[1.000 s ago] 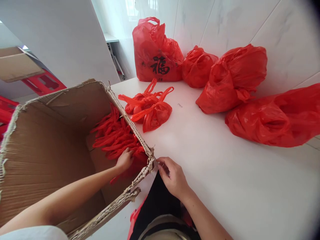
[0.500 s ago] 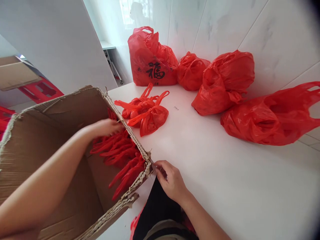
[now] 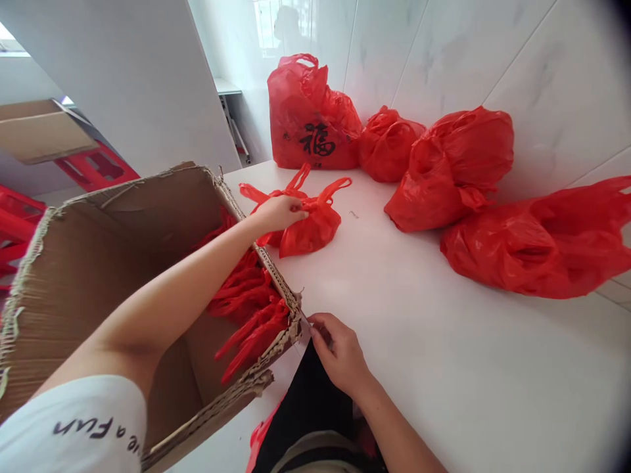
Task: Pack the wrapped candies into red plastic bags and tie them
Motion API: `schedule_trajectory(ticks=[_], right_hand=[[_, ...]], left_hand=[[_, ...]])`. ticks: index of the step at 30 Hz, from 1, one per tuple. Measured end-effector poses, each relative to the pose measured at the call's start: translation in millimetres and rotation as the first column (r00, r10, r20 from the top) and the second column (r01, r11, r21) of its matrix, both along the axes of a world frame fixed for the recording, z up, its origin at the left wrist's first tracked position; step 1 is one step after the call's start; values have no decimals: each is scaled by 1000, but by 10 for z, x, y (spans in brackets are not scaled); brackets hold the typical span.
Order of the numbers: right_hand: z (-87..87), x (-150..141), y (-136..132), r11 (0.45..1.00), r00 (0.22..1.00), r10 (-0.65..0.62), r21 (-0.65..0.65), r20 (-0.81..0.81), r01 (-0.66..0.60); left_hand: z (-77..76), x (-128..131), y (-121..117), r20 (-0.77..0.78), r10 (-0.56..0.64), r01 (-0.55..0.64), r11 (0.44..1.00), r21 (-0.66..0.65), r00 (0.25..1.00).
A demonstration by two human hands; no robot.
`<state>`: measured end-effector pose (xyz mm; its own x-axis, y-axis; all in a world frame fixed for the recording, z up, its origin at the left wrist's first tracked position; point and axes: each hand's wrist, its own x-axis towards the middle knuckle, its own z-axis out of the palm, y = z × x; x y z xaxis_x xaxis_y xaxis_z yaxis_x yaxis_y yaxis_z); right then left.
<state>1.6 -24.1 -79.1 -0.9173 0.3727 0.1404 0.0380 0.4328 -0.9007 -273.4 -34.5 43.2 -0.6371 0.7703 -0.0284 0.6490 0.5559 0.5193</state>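
Observation:
My left hand (image 3: 279, 213) reaches across the box edge, its fingers closed on the gathered top of a small knotted red plastic bag (image 3: 315, 230) on the table. Another small red bag (image 3: 254, 194) lies beside it, partly behind my hand. At the near corner of the cardboard box (image 3: 29, 282), my right hand (image 3: 340, 348) pinches a thin strip sticking out from the torn rim. Inside the box, several knotted red plastic bags (image 3: 251, 335) stand against the right wall, their handles sticking out; my left forearm covers some of them.
Along the tiled wall stand larger red bags, among them one with black lettering (image 3: 315, 141), a round one (image 3: 389, 144), a bulky one (image 3: 448, 171) and a long one (image 3: 532, 243). The white table (image 3: 419, 368) carries them. Red stools (image 3: 98, 167) and another carton (image 3: 44, 135) are at far left.
My left hand has moved out of the box, over its rim, and onto the small red bag on the table. My right hand keeps its pinch at the box corner.

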Motion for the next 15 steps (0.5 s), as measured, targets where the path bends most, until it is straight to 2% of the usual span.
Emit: schedule_trajectory(ticks=[2, 4, 5, 7, 8, 10, 12, 15], right_hand=[[-5, 3, 1, 1000, 1000, 5, -15, 2, -5], [-11, 5, 2, 1000, 1000, 8, -21, 2, -8], [-12, 6, 3, 1000, 1000, 11, -20, 2, -11], [-12, 5, 7, 1000, 1000, 20, -15, 2, -20], [-11, 4, 8, 1000, 1000, 24, -11, 4, -24], [-7, -1, 9, 1000, 999, 30, -4, 10, -30], [-4, -9, 6, 1000, 999, 30, -3, 17, -30], [-2, -17, -2, 1000, 999, 20, -2, 26, -20]], left_hand=[[189, 32, -225, 126, -46, 31, 993, 117, 991], [355, 72, -535, 293, -99, 18, 964, 266, 951], [403, 80, -711, 386, -120, -17, 943, 333, 915], [398, 59, -1079, 612, -128, -168, 900, 403, 780], [342, 30, -1261, 701, -104, -242, 894, 376, 705], [138, -45, -1586, 812, 0, -326, 916, 235, 584], [-147, -107, -1823, 857, 101, -312, 947, 72, 505], [-630, -92, -1985, 874, 182, -222, 971, -87, 450]])
